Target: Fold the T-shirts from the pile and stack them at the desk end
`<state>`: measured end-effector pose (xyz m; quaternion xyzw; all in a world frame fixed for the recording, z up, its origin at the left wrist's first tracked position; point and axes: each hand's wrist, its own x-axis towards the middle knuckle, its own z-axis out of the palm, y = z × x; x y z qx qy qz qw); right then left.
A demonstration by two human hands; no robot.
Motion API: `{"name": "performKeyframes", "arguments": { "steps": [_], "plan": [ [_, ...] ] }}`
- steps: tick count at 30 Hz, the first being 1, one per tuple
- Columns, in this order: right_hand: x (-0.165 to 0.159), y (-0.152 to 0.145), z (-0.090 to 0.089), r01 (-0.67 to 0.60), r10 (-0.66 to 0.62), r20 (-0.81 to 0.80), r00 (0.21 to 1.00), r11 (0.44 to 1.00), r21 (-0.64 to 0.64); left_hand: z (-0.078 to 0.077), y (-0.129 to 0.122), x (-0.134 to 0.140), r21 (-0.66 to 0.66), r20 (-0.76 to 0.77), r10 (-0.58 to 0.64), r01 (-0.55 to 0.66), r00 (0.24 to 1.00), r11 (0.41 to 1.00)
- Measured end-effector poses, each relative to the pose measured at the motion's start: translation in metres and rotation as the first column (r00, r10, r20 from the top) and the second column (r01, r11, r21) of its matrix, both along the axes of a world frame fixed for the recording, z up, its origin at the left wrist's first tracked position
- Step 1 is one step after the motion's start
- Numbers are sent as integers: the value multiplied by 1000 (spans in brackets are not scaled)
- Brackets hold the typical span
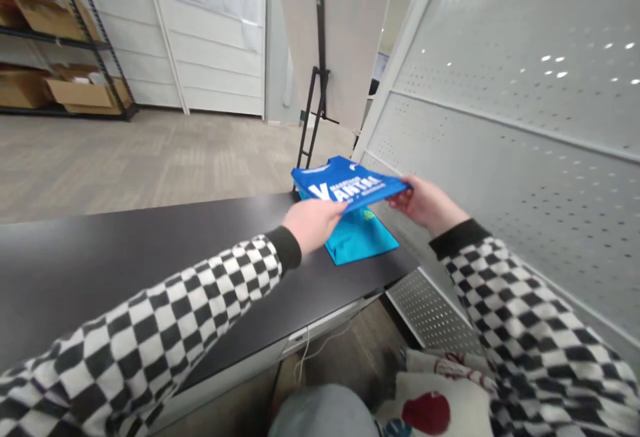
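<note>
A folded dark blue T-shirt (345,180) with white lettering is held by its near edge in both hands. My left hand (314,223) is closed on its near left corner, and my right hand (425,202) pinches the right corner. Beneath it, a folded light blue garment (361,240) with a small green-yellow mark lies on the black table (150,257), near the table's right end. The dark blue shirt is tilted above the lighter one and hides its far part. Whether the far edge of the shirt rests on the lower garment I cannot tell.
A white perforated panel (500,70) stands close along the right. Behind the table is a black metal stand (311,117) against a pale board. Cardboard boxes (83,93) sit on a shelf at far left. Printed fabric (440,403) and a white cable (303,353) show below the table edge.
</note>
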<state>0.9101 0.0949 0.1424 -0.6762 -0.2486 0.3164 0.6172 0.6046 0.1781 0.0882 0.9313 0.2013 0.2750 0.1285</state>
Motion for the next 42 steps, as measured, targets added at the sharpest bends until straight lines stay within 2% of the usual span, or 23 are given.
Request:
{"name": "performKeyframes", "arguments": {
  "steps": [1, 3, 5, 7, 12, 16, 18, 20, 22, 23, 26, 27, 28, 30, 31, 32, 33, 35, 37, 39, 42],
  "plan": [
    [0, -19, -30, 25, -30, -44, 999, 993, -117, -26, -17, 4, 16, -89, -32, 34, 996, 999],
    [1, -49, -79, 44, -58, -51, 997, 972, -231, -66, -42, 13, 50, -203, -102, 114, 974, 992],
    [4, -66, -110, 56, -66, -30, 997, 968, -246, -88, -55, 22, 94, -252, -153, 181, 956, 979],
    [10, -74, -124, 42, -47, -17, 999, 972, -229, -95, -57, 26, 115, -266, -166, 202, 950, 973],
    [21, -83, -128, 34, -14, 82, 997, 969, -244, -89, -53, 20, 59, -241, -157, 176, 958, 983],
    [24, -98, -134, 110, -8, 338, 941, 952, -285, -84, -54, 16, 14, -212, -123, 128, 970, 992],
    [24, -105, -136, 171, 55, 549, 834, 920, -353, -83, -56, 15, 36, -201, -129, 139, 971, 990],
    [25, -110, -135, 240, 182, 756, 629, 880, -411, -83, -59, 12, 73, -193, -153, 170, 969, 983],
    [25, -114, -132, 297, 327, 850, 413, 834, -465, -84, -63, 8, 100, -193, -185, 207, 964, 973],
    [25, -114, -130, 333, 391, 850, 353, 797, -504, -84, -64, 7, 108, -190, -201, 224, 961, 969],
    [19, -107, -119, 442, 483, 818, 312, 688, -575, -78, -61, 8, 113, -141, -224, 240, 964, 964],
    [16, -99, -114, 462, 479, 829, 289, 689, -559, -74, -56, 11, 103, -110, -205, 217, 973, 971],
    [12, -88, -109, 458, 461, 852, 249, 718, -523, -71, -49, 17, 89, -75, -174, 180, 982, 980],
    [4, -60, -102, 373, 407, 898, 169, 817, -441, -67, -30, 32, 54, -20, -84, 85, 996, 995],
    [-1, -43, -100, 294, 393, 907, 151, 858, -421, -68, -19, 41, 33, -22, -39, 39, 999, 999],
    [-5, -27, -101, 225, 398, 905, 150, 877, -423, -70, -8, 48, 4, -55, 0, 0, 998, 1000],
    [-8, -11, -104, 175, 433, 886, 165, 871, -459, -74, 2, 55, -33, -120, 26, -30, 992, 999],
    [-13, 12, -115, 125, 550, 798, 245, 799, -589, -85, 17, 62, -106, -273, 48, -80, 961, 991],
    [-14, 22, -128, 107, 626, 716, 311, 725, -680, -94, 25, 64, -149, -361, 46, -106, 932, 983],
    [-13, 22, -138, 100, 645, 689, 329, 702, -705, -99, 25, 61, -161, -370, 43, -110, 928, 981],
    [-11, 15, -142, 88, 659, 685, 311, 697, -711, -98, 19, 56, -180, -369, 38, -112, 929, 977]
  ]
}}
